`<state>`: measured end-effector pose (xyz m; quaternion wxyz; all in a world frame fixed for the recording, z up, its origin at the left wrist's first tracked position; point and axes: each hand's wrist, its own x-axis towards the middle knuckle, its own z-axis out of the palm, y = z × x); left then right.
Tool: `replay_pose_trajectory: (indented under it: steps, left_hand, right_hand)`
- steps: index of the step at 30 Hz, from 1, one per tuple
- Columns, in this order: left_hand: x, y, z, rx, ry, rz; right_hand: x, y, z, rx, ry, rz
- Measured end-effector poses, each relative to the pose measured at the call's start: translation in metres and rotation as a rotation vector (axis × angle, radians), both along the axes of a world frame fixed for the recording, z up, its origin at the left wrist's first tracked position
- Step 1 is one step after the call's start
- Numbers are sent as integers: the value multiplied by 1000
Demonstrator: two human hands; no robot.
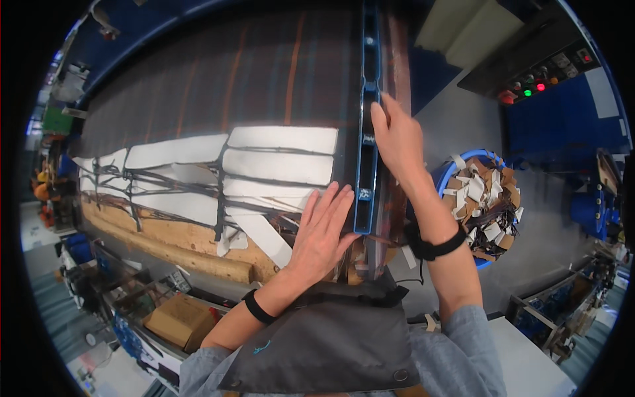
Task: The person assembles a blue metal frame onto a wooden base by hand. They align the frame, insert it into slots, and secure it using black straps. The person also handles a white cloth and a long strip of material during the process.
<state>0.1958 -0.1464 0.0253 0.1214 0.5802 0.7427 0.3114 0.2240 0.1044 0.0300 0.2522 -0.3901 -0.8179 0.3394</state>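
A long blue slotted bar (361, 165), shaped like a spirit level, lies lengthwise along the right side of a dark sheet with orange stripes (264, 79). My left hand (319, 231) rests flat with its fingers spread, just left of the bar's near end, over white strips. Across the bar's right edge, my right hand (399, 135) is closed, its fingers curled and the thumb at the bar. What it grips is hidden. White rectangular strips (281, 139) with dark cords around them lie in rows at the sheet's near edge.
A blue bin (438, 177) full of cardboard and paper scraps (479, 205) stands on the floor to the right. Behind it is a control panel (541, 86) with lit buttons. A brown cardboard box (182, 321) sits at lower left, below a wooden board (165, 245).
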Motion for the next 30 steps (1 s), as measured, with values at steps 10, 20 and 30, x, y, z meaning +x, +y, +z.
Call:
replay_pose_trajectory:
  steps: [10,20,30]
  left_hand:
    - [-5,7,3,-29,-77,-29]
    - [-3,14,5,-55,17,-76]
    - [-7,16,-1,-130,-40,-87]
  right_hand:
    - [126,-68,-18,-438,212,-179]
    - [131,-109,8,23,176,-16]
    - [47,-67,-3,45,99,8]
